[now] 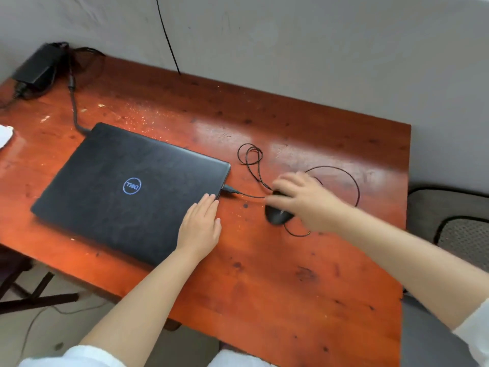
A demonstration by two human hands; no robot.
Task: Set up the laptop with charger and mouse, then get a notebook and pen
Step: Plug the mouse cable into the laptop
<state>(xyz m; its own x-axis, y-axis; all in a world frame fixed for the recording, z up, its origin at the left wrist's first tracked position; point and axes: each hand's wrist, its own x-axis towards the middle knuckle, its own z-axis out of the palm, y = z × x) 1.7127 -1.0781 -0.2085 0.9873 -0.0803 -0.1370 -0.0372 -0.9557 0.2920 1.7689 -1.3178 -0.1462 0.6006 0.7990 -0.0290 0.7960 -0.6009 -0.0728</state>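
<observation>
A closed black laptop [127, 186] lies on the red-brown wooden table [264, 287]. Its charger brick [39, 66] sits at the table's far left corner, and the charger cable [74, 107] runs into the laptop's back left corner. A black wired mouse [277, 215] rests to the right of the laptop, its USB plug [229, 189] in the laptop's right side and its cord [344, 173] looped on the table. My left hand [201, 229] lies flat on the laptop's near right corner. My right hand [304, 200] is blurred and covers the top of the mouse; whether it grips it is unclear.
A grey wall stands behind the table, with a thin black cable [166, 35] hanging down it. A white object [5, 136] shows at the left edge. A dark mesh chair [460, 229] stands to the right. Black metal legs [34, 295] are on the floor at lower left.
</observation>
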